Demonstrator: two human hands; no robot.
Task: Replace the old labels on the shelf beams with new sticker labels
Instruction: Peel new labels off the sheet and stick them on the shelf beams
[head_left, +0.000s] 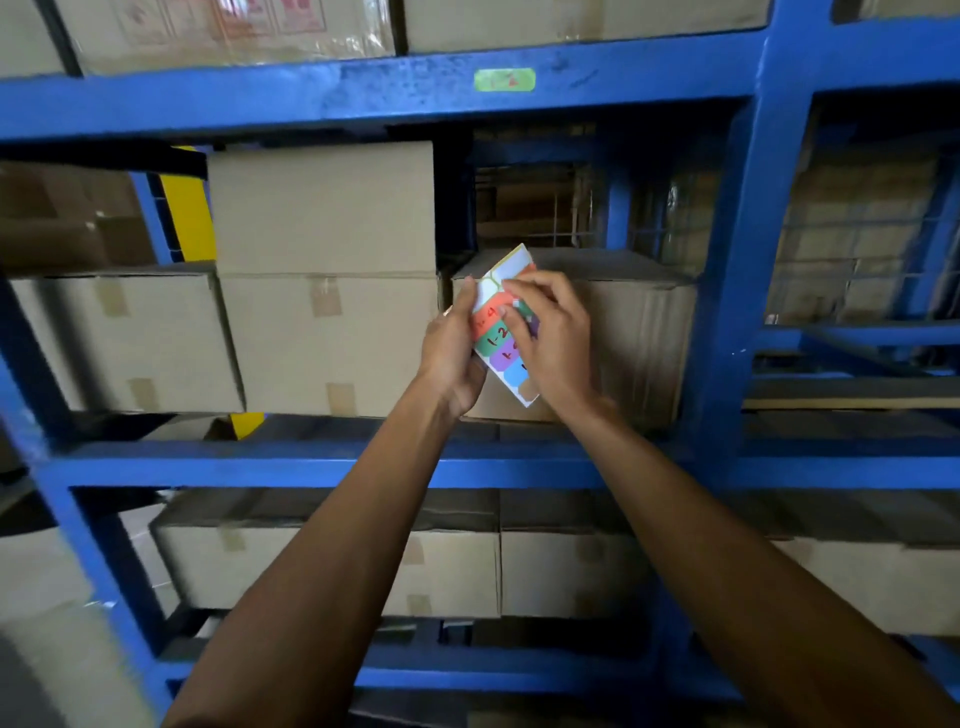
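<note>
A sticker sheet (500, 332) with orange, green, purple and blue labels, handwritten codes on them, is held up in front of the middle shelf. My left hand (451, 353) grips its left edge. My right hand (550, 338) lies over the sheet's right side, fingertips pinching at the orange label near the top. The sheet's upper rows look blank white. A green label (504, 80) is stuck on the upper blue shelf beam (311, 98), above and slightly right of my hands. The lower beam (260, 465) shows no label.
Cardboard boxes (322, 275) fill the shelves above, behind and below my hands. A thick blue upright (737, 260) stands to the right, with wire mesh and more boxes beyond. A yellow post (189, 218) shows behind the boxes at left.
</note>
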